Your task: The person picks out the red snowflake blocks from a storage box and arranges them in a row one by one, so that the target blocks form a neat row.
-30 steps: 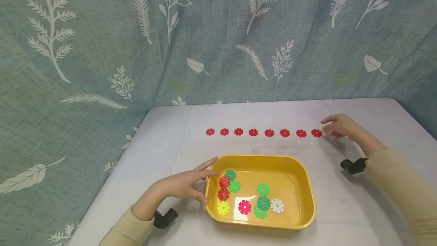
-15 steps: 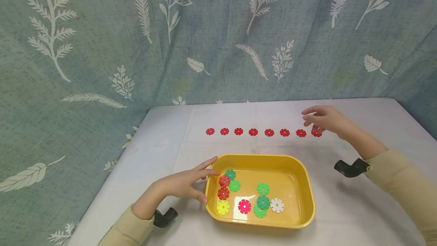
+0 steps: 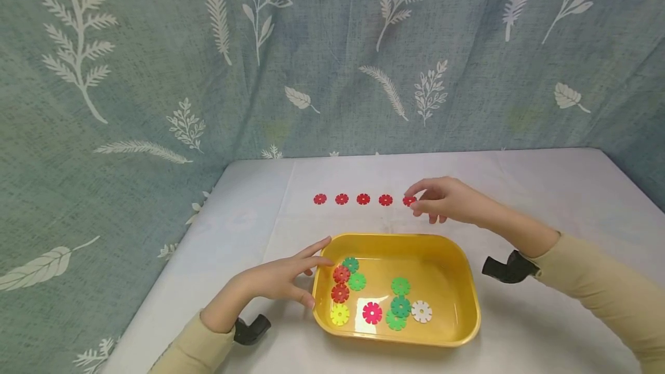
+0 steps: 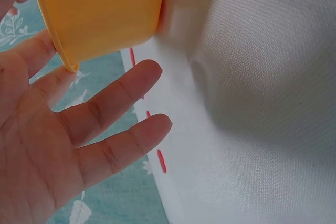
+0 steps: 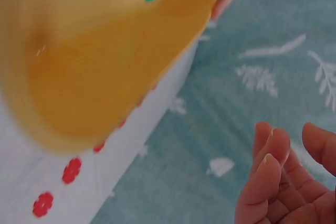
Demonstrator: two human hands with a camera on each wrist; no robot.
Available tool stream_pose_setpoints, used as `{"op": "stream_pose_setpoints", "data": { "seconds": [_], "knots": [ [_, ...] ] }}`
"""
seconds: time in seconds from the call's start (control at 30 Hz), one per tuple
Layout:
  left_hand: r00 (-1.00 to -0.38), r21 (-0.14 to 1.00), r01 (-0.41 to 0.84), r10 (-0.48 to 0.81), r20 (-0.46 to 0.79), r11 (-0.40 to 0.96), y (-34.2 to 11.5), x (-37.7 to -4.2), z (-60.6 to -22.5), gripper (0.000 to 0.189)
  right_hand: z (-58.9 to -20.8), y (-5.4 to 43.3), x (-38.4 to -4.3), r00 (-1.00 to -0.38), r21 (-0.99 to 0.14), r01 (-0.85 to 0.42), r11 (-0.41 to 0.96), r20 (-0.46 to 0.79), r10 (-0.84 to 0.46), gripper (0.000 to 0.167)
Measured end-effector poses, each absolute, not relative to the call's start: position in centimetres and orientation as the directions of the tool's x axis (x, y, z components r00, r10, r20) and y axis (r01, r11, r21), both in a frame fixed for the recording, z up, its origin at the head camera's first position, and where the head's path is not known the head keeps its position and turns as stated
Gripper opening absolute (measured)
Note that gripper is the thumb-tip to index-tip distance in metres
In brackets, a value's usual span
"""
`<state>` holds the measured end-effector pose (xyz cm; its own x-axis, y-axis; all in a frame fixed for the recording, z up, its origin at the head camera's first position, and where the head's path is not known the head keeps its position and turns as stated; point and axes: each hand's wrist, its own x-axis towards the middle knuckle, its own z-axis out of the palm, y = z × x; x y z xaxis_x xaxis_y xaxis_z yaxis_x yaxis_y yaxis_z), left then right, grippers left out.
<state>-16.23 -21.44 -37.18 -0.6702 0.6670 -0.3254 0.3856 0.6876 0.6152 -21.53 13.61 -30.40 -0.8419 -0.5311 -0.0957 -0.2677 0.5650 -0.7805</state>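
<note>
My left hand rests at the left side of a yellow tray, fingers spread, touching its rim. In the left wrist view, two fingers stretch out past the tray wall. Over a row of red notched discs hovers my right hand, its thumb and fingers around the near edge of one red disc. The right wrist view shows a gap between thumb and fingertips with nothing in it. In the head view the hand hides the row's right-hand part; more red discs show in the right wrist view.
Inside the tray lie green discs, red discs, a yellow disc, a pink disc and a white disc. Leaf-patterned cloth rises behind the white-covered table.
My right hand has moved left along the row of red discs, from beyond its right end to above the middle-right part. The left hand and tray have stayed in place.
</note>
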Motion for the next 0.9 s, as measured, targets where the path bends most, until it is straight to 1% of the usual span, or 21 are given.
{"op": "stream_pose_setpoints", "data": {
  "seconds": [0.13,0.33,0.53,0.67,0.9],
  "knots": [
    [-0.672,0.614,0.387,0.666,-0.323,0.688,-21.5,-16.3,-37.2,0.077,-30.8,11.6,-20.8,-0.795,-0.776,-0.306,0.552,-0.111,-0.596,0.03],
    [-0.667,0.626,0.382,0.671,-0.322,0.68,-21.5,-16.3,-37.3,0.076,-31.9,9.1,-20.2,-0.741,-0.775,-0.306,0.553,-0.17,-0.65,0.03],
    [-0.664,0.631,0.384,0.676,-0.318,0.674,-21.5,-16.3,-37.2,0.075,-33.9,6.8,-19.9,-0.68,-0.774,-0.335,0.537,-0.196,-0.706,0.032],
    [-0.663,0.633,0.384,0.678,-0.318,0.672,-21.5,-16.3,-37.2,0.075,-35.6,5.2,-19.9,-0.662,-0.761,-0.354,0.544,-0.207,-0.72,0.033],
    [-0.657,0.644,0.386,0.687,-0.311,0.661,-21.7,-16.4,-37.4,0.075,-38.2,2.6,-20.0,-0.643,-0.716,-0.42,0.557,-0.199,-0.74,0.028]
  ]
}}
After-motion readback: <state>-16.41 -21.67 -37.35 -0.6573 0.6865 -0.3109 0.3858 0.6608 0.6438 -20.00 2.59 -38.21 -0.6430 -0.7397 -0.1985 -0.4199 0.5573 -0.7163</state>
